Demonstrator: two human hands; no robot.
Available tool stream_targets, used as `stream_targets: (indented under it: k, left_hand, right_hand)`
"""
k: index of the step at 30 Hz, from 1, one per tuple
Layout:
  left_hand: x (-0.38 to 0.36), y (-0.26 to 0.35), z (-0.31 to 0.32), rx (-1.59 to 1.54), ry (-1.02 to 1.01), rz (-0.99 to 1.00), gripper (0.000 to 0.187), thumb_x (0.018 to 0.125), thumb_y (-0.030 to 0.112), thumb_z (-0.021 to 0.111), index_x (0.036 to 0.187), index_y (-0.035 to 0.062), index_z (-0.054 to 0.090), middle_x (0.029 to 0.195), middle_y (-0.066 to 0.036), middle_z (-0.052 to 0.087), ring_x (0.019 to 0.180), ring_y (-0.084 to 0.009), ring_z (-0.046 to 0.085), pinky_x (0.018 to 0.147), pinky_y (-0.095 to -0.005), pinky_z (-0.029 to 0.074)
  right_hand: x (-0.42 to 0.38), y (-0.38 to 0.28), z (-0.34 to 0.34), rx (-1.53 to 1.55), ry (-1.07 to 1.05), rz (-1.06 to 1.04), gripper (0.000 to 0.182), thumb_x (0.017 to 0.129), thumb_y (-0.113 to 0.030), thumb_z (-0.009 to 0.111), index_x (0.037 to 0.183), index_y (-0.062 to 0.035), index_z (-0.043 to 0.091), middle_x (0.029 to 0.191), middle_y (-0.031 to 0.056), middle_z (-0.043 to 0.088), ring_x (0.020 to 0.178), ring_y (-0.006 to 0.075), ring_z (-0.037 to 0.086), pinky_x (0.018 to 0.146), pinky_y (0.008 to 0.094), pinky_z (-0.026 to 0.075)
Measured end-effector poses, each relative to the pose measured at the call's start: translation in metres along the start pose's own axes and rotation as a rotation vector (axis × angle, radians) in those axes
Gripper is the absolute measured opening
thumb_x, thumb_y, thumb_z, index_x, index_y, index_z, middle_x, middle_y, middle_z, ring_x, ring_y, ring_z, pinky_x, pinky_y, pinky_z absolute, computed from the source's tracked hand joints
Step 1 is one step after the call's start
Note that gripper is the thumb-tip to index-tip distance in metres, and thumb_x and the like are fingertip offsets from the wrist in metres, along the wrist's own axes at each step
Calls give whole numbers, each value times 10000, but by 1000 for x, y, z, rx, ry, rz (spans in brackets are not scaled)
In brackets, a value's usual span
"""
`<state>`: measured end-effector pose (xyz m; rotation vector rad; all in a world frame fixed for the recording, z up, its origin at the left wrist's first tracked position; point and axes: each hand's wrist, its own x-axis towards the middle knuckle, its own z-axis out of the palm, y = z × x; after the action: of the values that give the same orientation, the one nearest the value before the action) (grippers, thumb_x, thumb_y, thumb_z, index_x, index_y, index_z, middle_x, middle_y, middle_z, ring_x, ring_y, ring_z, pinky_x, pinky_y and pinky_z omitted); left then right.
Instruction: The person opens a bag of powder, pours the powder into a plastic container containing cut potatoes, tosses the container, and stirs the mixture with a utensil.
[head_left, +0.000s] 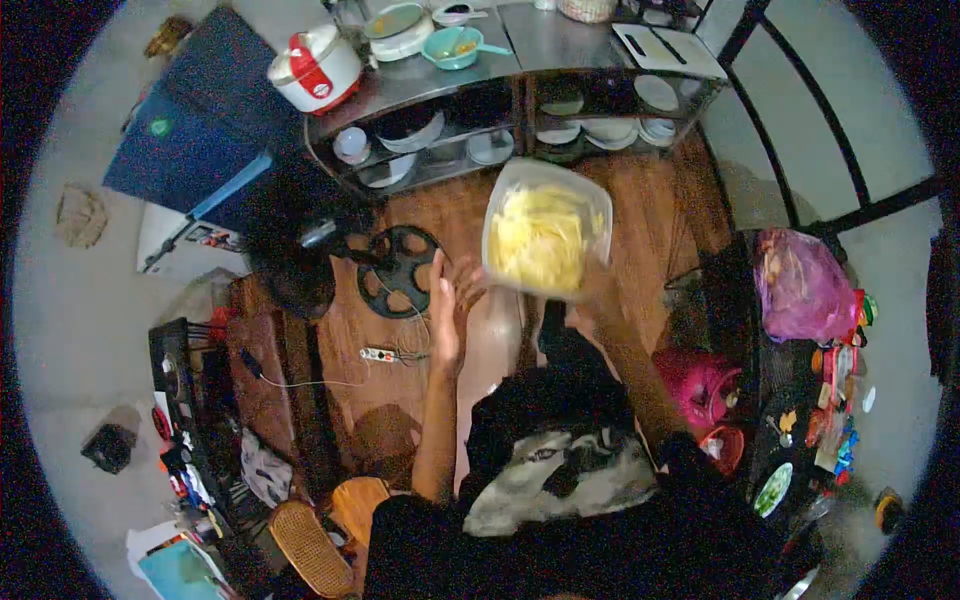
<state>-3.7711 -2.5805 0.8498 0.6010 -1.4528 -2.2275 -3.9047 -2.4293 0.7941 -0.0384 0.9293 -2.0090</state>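
Observation:
A clear, squarish plastic container holds yellow strips, somewhat blurred, in front of my body. My right hand is at the container's lower right corner and grips it, its fingers partly hidden and smeared. Just left of the container, my left hand is raised with its fingers apart and nothing in it. A small gap shows between its fingertips and the container wall.
Ahead, a metal counter holds a red and white rice cooker, a turquoise pan and a white board. A black wheeled base and a power strip lie on the floor. A pink bag is at right.

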Motion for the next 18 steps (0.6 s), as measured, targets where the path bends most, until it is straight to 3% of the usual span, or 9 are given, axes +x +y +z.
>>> stream_targets:
  k: [3,4,6,10,11,13,15,16,18]
  left_hand:
    - [50,-16,31,-86,-16,55,765,878,540,400,1420,101,86,1395,-160,269,1228,-286,370,982,-400,322]
    - [59,-24,37,-109,21,90,767,875,542,404,1418,97,93,1403,-163,251,1227,-293,370,977,-403,328]
    - [82,-23,56,-122,21,96,772,869,538,420,1419,115,82,1407,-161,241,1232,-300,358,972,-424,330]
    - [109,-30,86,-160,-11,122,808,846,537,471,1424,179,35,1415,-151,221,1247,-308,327,969,-465,327]
    - [119,-34,89,-154,36,157,813,842,546,470,1423,178,36,1410,-157,229,1238,-314,343,965,-465,334]
    - [136,-19,99,-24,74,242,808,844,548,467,1421,175,41,1404,-153,232,1212,-316,378,953,-451,356]
    - [156,-19,98,-106,51,205,795,851,528,471,1421,176,42,1404,-146,231,1223,-304,360,953,-448,358]
    - [163,-22,99,-186,24,168,782,859,507,475,1421,177,43,1403,-138,230,1234,-293,343,953,-444,360]
    - [195,-38,98,-176,0,165,767,868,468,491,1422,180,46,1394,-132,242,1223,-262,349,949,-413,365]
  right_hand:
    - [49,-19,11,-85,402,-439,493,922,-360,421,1265,-6,404,1200,138,511,1042,259,531,881,371,456]
    - [60,-23,-1,-80,410,-432,493,922,-360,421,1265,-6,404,1200,138,511,1042,259,531,881,371,456]
    - [82,-35,-34,205,4,-239,521,882,-315,510,1281,-9,375,1211,169,501,1085,308,510,941,438,421]
    - [90,-76,-2,203,238,-333,497,911,-310,449,1289,1,361,1272,190,443,1116,316,486,947,479,408]
    - [103,-78,9,242,412,-284,494,916,-303,431,1290,8,348,1287,197,422,1125,317,480,955,489,401]
    - [146,-61,-84,229,350,-210,493,917,-303,436,1293,3,347,1287,191,423,1123,315,480,948,483,404]
    - [132,-108,-60,262,126,-186,491,922,-306,443,1296,-2,347,1277,173,441,1118,298,486,927,433,419]
    - [136,-103,-55,268,150,-181,491,922,-306,443,1296,-2,347,1277,173,441,1118,298,486,927,433,419]
    - [166,-108,-44,-167,430,-292,479,927,-288,443,1298,-1,342,1287,167,433,1126,279,483,910,403,432]
